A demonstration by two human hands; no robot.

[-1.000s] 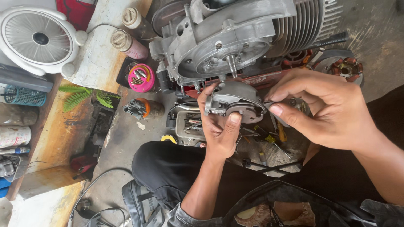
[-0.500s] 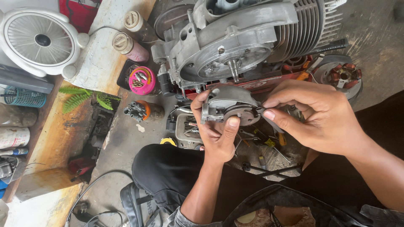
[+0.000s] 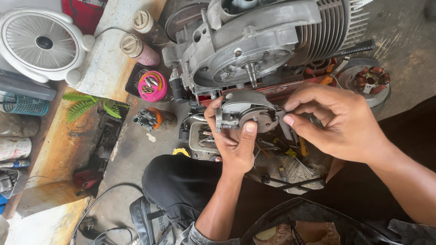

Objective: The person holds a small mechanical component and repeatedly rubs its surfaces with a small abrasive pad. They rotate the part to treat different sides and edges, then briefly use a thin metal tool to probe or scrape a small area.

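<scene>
Two hands (image 3: 236, 140) (image 3: 338, 120) over cluttered concrete floor (image 3: 136, 149), engine (image 3: 259, 41) near.

Access around the large grey finned metal engine (image 3: 254, 45): directly below it, passage is blocked by the round grey metal plate assembly (image 3: 245, 113) and both hands. Lower left, the pink round parts cup (image 3: 152, 86) and orange-collared socket cluster (image 3: 150, 119) obstruct. Bare concrete floor (image 3: 136, 154) farther lower left remains passable.
</scene>
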